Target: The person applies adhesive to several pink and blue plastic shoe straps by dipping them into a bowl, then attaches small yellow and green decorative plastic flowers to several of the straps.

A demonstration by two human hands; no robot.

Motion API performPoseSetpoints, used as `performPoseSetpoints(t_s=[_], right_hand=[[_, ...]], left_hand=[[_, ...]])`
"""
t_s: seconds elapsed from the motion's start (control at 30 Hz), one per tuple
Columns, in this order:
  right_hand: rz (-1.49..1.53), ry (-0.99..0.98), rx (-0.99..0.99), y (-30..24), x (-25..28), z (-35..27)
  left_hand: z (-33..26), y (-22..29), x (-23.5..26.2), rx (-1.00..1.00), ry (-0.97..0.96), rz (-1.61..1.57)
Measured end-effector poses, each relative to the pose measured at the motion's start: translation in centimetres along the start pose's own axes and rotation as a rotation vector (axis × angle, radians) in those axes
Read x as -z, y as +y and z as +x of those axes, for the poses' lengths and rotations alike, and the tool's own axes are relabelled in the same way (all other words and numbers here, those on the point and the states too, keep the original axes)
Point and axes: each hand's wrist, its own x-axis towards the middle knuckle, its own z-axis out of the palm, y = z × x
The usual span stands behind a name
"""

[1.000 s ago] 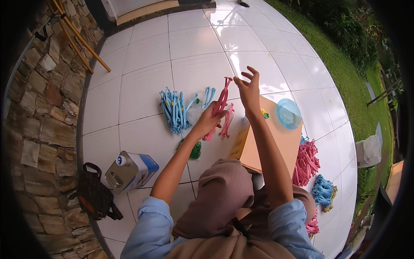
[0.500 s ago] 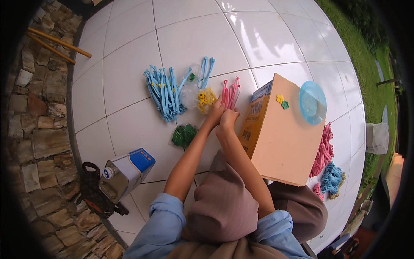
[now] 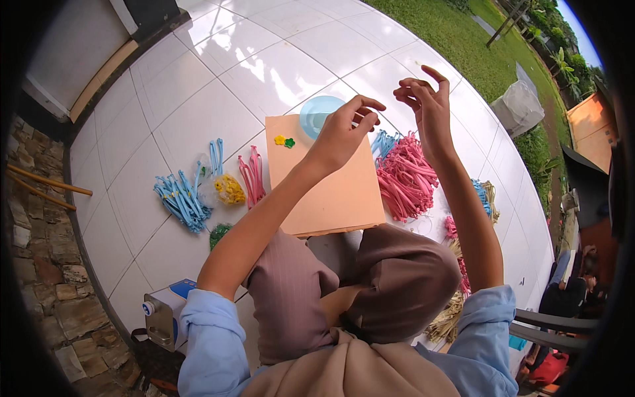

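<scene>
My left hand [image 3: 345, 134] hovers over the light blue plastic dish [image 3: 313, 118] and the right part of a cardboard box [image 3: 327, 198], its fingers bent but apart, with nothing seen in them. Higher and to the right, my right hand [image 3: 426, 109] is raised above the floor beyond a large heap of pink straps [image 3: 407, 182]; its fingers are loosely curled and spread, holding nothing visible. Two small flower pieces, one yellow [image 3: 280, 140] and one green [image 3: 290, 142], lie on the box top. Left of the box rest a few pink looped straps [image 3: 251, 175].
Blue straps [image 3: 182, 204], a bag of yellow pieces [image 3: 229, 190] and green pieces [image 3: 220, 233] lie on the left tiles. A metal can [image 3: 165, 314] stands at lower left. More blue straps [image 3: 385, 142] lie behind the pink heap. Grass [image 3: 430, 26] borders the tiles.
Both hands have left the few pink straps, which now lie on the floor, and have risen to the right over and past the box. The view has swung right.
</scene>
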Motion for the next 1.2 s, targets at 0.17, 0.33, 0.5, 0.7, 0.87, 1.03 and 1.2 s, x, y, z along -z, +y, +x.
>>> performPoseSetpoints(t_s=[0.17,0.33,0.5,0.7,0.87,1.03,1.2], right_hand=[[-0.349,0.274,-0.230,8.5,16.7,-4.2],[-0.705,0.182,-0.131,22.9,22.3,-9.1],[-0.941,0.184,0.131,27.7,22.2,-7.6],[-0.790,0.179,0.071,26.6,23.3,-6.9],[-0.637,0.355,-0.007,20.6,22.9,-6.8],[-0.351,0.681,-0.180,12.1,20.3,-9.0],[0.355,0.308,-0.362,2.7,17.2,-9.3]], left_hand=[[6.4,-6.9,-13.6,-0.079,-0.481,0.655],[7.2,-18.5,-20.6,-0.147,-0.505,0.884],[7.4,-23.6,-23.6,-0.270,-0.385,1.012],[8.0,-24.0,-24.1,-0.470,-0.421,1.210],[8.3,-20.4,-23.0,-0.505,-0.463,1.129],[7.8,-10.0,-21.6,-0.357,-0.277,0.644],[3.9,-0.6,-18.1,-0.236,-0.217,0.318]])
